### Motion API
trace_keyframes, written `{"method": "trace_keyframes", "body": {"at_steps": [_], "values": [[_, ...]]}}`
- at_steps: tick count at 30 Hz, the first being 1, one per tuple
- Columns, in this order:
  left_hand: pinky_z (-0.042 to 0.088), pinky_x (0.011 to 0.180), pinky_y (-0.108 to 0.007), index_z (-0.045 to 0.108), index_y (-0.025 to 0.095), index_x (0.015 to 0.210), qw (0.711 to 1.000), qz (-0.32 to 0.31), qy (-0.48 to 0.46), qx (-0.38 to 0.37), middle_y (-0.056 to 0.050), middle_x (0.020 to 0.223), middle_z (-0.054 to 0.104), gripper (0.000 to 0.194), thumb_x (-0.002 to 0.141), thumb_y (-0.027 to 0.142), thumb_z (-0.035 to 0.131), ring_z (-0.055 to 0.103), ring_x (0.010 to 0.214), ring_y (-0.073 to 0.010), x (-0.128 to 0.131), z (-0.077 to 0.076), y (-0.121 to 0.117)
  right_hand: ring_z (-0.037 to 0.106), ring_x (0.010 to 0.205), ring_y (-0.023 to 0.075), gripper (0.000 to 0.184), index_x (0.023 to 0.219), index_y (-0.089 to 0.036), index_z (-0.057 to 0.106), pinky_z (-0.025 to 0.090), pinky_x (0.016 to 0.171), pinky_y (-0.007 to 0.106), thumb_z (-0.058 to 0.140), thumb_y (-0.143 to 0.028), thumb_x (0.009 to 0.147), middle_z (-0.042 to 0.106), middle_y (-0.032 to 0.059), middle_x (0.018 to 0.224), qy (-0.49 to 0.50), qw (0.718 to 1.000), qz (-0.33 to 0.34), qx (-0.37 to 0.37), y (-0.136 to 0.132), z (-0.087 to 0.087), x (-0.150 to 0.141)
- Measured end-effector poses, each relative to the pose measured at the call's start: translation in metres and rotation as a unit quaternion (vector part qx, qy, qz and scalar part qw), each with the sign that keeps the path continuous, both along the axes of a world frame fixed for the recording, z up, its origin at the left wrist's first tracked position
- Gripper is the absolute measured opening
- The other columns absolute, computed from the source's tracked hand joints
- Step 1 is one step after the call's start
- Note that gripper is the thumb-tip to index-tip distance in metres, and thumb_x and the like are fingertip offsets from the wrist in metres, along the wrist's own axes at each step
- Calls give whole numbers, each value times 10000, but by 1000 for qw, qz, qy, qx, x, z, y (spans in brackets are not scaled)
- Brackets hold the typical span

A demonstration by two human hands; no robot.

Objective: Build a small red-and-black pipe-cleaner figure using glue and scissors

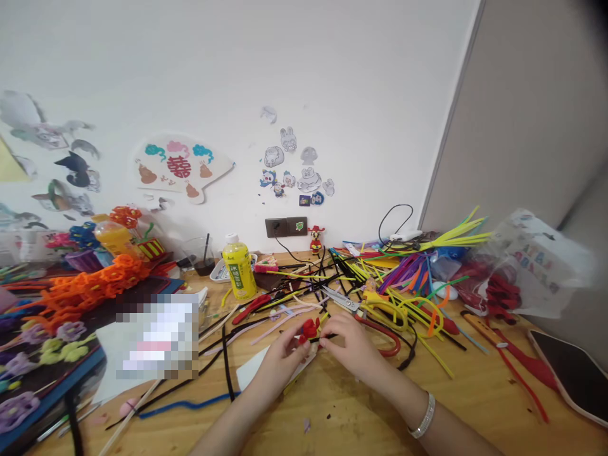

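A small red fuzzy pipe-cleaner piece [310,328] sits between my two hands above the middle of the table. Its lower side is partly hidden by fingers. My left hand [284,356] pinches it from the left with thumb and fingertips. From the right, my right hand [350,347] is closed in a pinch on a short black pipe cleaner [327,338] beside the red piece. Under the hands lies a white sheet of paper [251,368]. Just behind them rest scissors with yellow handles [382,313], their blades pointing up and left.
Loose coloured pipe cleaners [408,272] are heaped at the back right. A yellow drink bottle [239,269] stands at the back, and a small red figure [315,240] by the wall socket. Orange pipe-cleaner flowers [95,285] fill the left. A phone [574,373] lies at the right edge.
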State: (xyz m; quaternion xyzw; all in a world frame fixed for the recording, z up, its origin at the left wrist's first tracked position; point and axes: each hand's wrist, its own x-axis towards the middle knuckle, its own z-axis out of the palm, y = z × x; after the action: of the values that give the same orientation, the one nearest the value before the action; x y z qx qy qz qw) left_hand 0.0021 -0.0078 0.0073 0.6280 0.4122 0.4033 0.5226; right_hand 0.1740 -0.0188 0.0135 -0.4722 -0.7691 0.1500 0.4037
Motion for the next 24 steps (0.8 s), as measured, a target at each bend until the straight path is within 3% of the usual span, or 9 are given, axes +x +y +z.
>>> {"method": "trace_keyframes", "body": {"at_steps": [6, 13, 24], "values": [[472, 783, -342, 560, 194, 1153, 1000, -13, -10, -1, -114, 1213, 582, 508, 686, 375, 644, 548, 1031, -262, -2, -2, 1, 561, 777, 170, 125, 675, -195, 613, 413, 726, 288, 587, -78, 711, 632, 13, 744, 29, 999, 7, -14, 2, -4, -1], [441, 884, -381, 550, 200, 1159, 999, 15, 20, 33, -99, 1225, 578, 456, 725, 335, 592, 511, 1103, -262, 0, -5, 1, 559, 770, 163, 81, 688, -191, 610, 417, 717, 276, 590, -125, 731, 625, 9, 750, 43, 998, 21, -32, 3, -7, -2], [434, 911, -330, 504, 181, 1212, 998, -29, 34, 54, -82, 1201, 603, 463, 765, 292, 547, 550, 1076, -224, 1, -1, -3, 547, 744, 157, 109, 658, -177, 577, 403, 703, 260, 552, -106, 738, 600, 5, 724, 58, 998, 11, -38, 2, -6, -2]]}}
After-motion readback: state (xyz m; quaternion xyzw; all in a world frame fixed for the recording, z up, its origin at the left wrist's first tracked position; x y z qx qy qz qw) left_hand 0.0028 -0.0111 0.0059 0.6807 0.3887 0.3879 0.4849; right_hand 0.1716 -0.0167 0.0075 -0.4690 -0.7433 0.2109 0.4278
